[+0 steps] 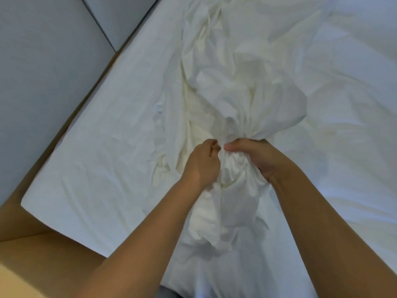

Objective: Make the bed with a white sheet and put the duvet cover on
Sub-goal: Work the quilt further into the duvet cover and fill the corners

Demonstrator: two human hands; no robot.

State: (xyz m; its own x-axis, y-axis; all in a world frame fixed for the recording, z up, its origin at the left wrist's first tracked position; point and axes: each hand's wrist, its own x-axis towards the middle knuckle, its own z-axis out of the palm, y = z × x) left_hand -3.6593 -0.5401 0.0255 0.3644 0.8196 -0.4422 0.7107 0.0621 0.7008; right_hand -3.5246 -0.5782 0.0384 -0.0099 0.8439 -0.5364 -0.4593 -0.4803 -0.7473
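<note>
A white sheet [103, 134] lies fitted over the mattress, with light creases. On top of it a crumpled white duvet cover [232, 78] runs in a long bunched heap from the far end toward me. My left hand [202, 162] grips a gathered fold of this cover with curled fingers. My right hand [255, 155] clutches the same bunch from the right, thumb on top, almost touching the left hand. More rumpled white bedding [343, 104] spreads out to the right; I cannot tell whether it is the duvet or more of the cover.
A grey padded headboard or wall panel [43, 61] stands along the left. A tan wooden bed frame edge [19, 222] borders the mattress at the lower left, near the mattress corner.
</note>
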